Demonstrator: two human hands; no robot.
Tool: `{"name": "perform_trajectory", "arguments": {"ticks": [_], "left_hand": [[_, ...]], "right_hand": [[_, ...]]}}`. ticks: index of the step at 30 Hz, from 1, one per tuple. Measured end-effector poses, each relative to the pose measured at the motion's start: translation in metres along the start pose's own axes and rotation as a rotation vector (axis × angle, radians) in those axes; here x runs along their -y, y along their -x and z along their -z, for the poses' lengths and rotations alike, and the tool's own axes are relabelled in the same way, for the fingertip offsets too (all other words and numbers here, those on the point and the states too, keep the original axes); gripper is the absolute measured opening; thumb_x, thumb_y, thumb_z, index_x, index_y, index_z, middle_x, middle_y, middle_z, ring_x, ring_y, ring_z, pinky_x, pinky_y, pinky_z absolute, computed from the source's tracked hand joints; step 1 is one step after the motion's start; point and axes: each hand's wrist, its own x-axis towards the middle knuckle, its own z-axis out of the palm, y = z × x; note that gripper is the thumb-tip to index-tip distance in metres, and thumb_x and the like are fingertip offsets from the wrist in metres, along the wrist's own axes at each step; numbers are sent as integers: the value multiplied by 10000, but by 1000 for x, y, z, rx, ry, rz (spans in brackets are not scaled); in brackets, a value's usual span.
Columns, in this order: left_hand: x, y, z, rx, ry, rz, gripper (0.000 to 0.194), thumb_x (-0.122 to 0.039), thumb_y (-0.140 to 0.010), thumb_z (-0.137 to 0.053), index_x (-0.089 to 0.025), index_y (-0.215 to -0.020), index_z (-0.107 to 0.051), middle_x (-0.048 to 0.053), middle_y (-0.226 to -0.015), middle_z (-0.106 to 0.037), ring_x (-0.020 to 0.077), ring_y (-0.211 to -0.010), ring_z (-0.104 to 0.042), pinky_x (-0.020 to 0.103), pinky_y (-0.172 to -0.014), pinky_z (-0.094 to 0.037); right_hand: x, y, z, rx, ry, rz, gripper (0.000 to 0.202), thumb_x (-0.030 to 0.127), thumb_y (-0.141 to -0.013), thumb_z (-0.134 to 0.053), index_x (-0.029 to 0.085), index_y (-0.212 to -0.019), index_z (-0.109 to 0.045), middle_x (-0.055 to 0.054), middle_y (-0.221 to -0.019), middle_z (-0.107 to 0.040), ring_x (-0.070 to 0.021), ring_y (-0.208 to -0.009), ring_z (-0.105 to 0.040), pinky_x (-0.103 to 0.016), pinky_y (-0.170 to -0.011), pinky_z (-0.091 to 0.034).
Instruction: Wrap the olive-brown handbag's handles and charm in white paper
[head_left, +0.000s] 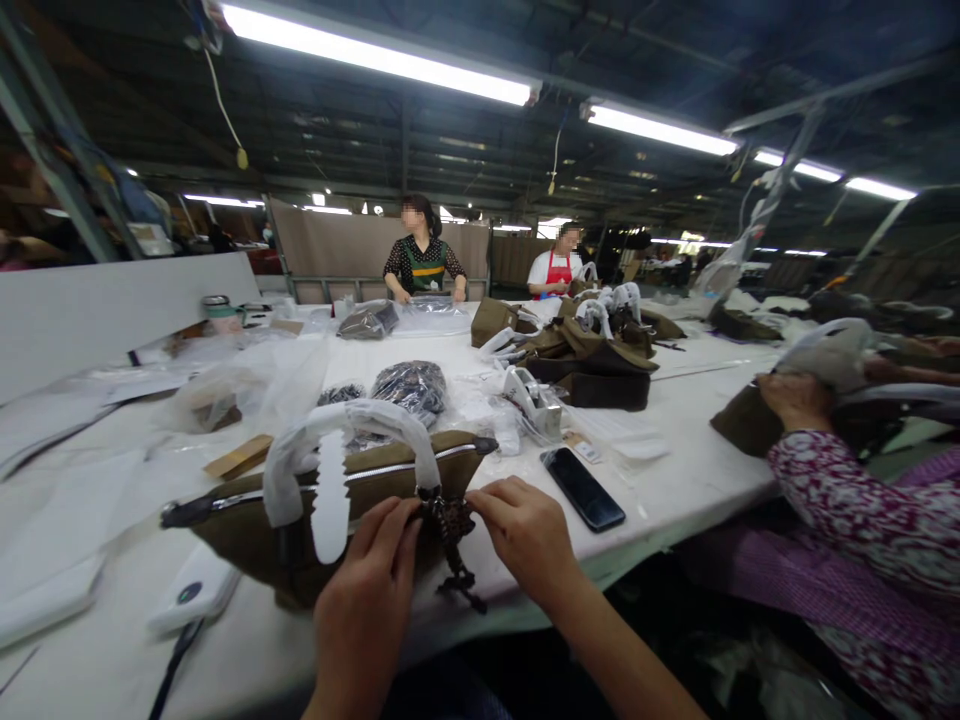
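Observation:
An olive-brown handbag (pixel 247 540) stands before me on the table, its silver zipper (pixel 390 468) running along the top. White wrapping covers its arched handle (pixel 352 412), and a white notched strip (pixel 331 500) hangs at the front. Dark braided cords form a tassel charm (pixel 454 530) at the right base of the handle. My left hand (pixel 375 570) is closed, fingertips pinching the charm's left side against the bag. From the right, my right hand (pixel 525 530) pinches the charm's edge between thumb and forefinger. The fingertips partly hide the charm's attachment.
A black phone (pixel 583 488) lies right of my right hand. Behind it are stacked olive bags (pixel 585 350) and a dark bundle in plastic (pixel 409 390). A white device (pixel 195 590) with a cable sits left. A co-worker's hand (pixel 799 400) holds another bag at right; two people work across the table.

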Motion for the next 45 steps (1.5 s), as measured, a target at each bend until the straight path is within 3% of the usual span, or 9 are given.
{"name": "perform_trajectory", "arguments": {"ticks": [4, 13, 18, 24, 31, 34, 39, 42, 45], "left_hand": [[-1, -6, 3, 12, -135, -48, 220, -322, -1038, -470, -275, -1166, -642, -36, -1152, -714, 188, -803, -732, 309, -600, -525], [14, -14, -3, -16, -85, -262, 270, -319, -1062, -423, -225, -1153, -659, -12, -1133, -731, 170, -931, -725, 267, -771, -496], [9, -14, -3, -26, -169, -101, 258, -362, -1030, -509, -234, -1223, -622, -22, -1189, -717, 168, -855, -731, 286, -588, -476], [8, -15, -3, -48, -116, -159, 282, -373, -1059, -425, -216, -1105, -656, -4, -1008, -748, 178, -842, -718, 280, -733, -491], [22, -15, 8, 32, -78, -72, 312, -405, -1059, -389, -252, -1124, -653, -16, -1070, -731, 199, -845, -717, 298, -655, -481], [25, -16, 14, 49, 70, 50, 302, -470, -1023, -441, -275, -1073, -666, -16, -1054, -718, 203, -853, -711, 294, -696, -503], [18, -26, 20, 85, 491, 276, 272, -515, -915, -601, -255, -959, -670, 1, -1040, -702, 194, -854, -682, 295, -785, -541], [11, -30, 22, 204, 775, 425, 327, -518, -906, -632, -207, -1003, -660, 61, -1114, -694, 189, -813, -670, 268, -646, -553], [8, -31, 23, 229, 911, 488, 337, -503, -910, -646, -185, -1021, -664, 74, -1028, -717, 197, -851, -668, 243, -633, -554]], "right_hand": [[1, -4, 2, 1, 18, 13, 159, 107, -903, -674, 223, -980, -751, 5, -836, -736, -179, -776, -637, -293, -697, -418], [0, -8, 1, 55, -65, 41, 163, 125, -915, -667, 230, -1008, -749, 11, -891, -760, -180, -833, -639, -297, -765, -439], [-2, -8, -5, 25, -122, 7, 146, 164, -947, -636, 240, -1008, -744, 7, -915, -757, -188, -881, -626, -310, -810, -437], [4, -12, -7, 25, -86, -26, 109, 224, -946, -653, 241, -1009, -740, -10, -868, -743, -199, -847, -637, -322, -769, -430], [-8, 2, 5, 46, -183, -186, 111, 226, -951, -637, 224, -931, -746, -36, -895, -736, -199, -867, -659, -316, -794, -458], [-11, 8, 12, -16, -461, -369, 121, 264, -937, -653, 217, -923, -763, -40, -895, -740, -177, -814, -673, -301, -767, -494], [-4, 7, 13, -149, -1369, -843, 249, 398, -757, -847, 201, -890, -773, -10, -783, -707, -108, -662, -644, -232, -681, -546], [1, 6, 9, -228, -1721, -907, 262, 359, -685, -907, 205, -850, -772, 15, -776, -677, -70, -654, -609, -205, -710, -558], [5, 7, 2, -237, -1699, -895, 220, 349, -720, -887, 182, -815, -779, 2, -785, -668, -69, -668, -590, -188, -696, -552]]}}
